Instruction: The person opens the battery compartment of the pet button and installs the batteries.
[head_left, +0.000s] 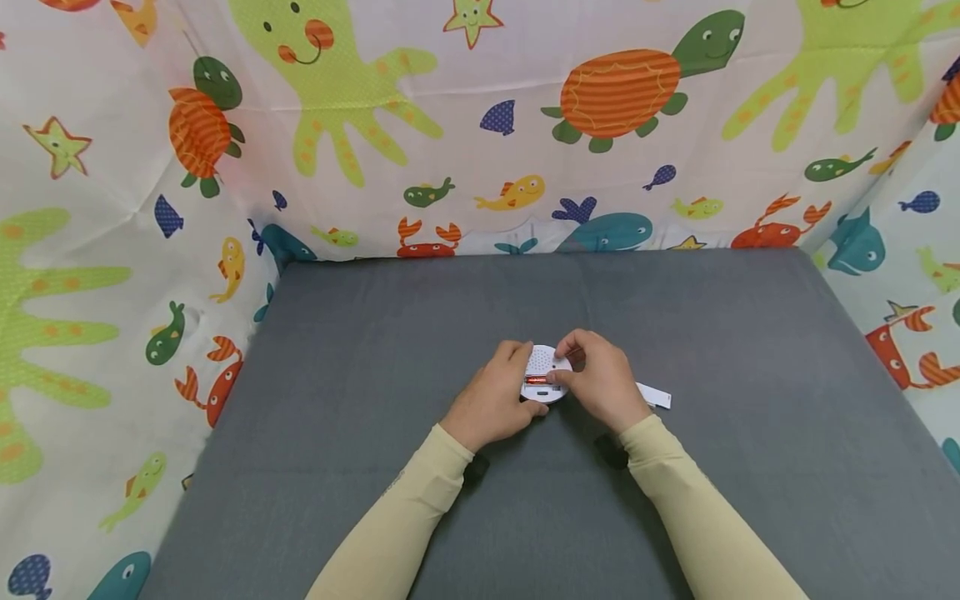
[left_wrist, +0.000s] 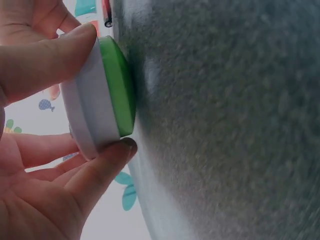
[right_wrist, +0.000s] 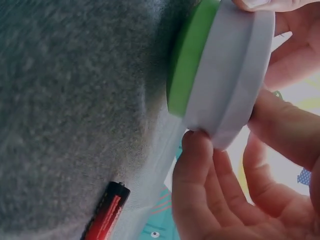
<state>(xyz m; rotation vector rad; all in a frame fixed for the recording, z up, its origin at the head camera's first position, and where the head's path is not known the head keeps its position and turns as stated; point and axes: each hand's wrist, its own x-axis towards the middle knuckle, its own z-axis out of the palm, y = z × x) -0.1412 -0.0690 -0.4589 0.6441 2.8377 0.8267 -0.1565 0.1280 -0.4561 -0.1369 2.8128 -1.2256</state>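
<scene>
A round white-and-green battery device [head_left: 538, 363] stands between both hands, its white back with small holes turned up and its green side [left_wrist: 119, 87] toward the table. In the open slot of its back lies a red battery [head_left: 536, 380]. My left hand [head_left: 495, 392] grips the rim from the left, thumb on the near edge. From the right, my right hand [head_left: 602, 379] holds the device, its thumb over the battery's right end and fingers curled at the rim [right_wrist: 225, 95]. Another red-and-black battery [right_wrist: 106, 212] lies on the table, hidden in the head view.
A narrow white piece [head_left: 655, 396] lies on the grey table [head_left: 360, 350] just beyond the right hand, partly covered by it. Curtains [head_left: 480, 125] printed with sea animals stand along the back and both sides of the table.
</scene>
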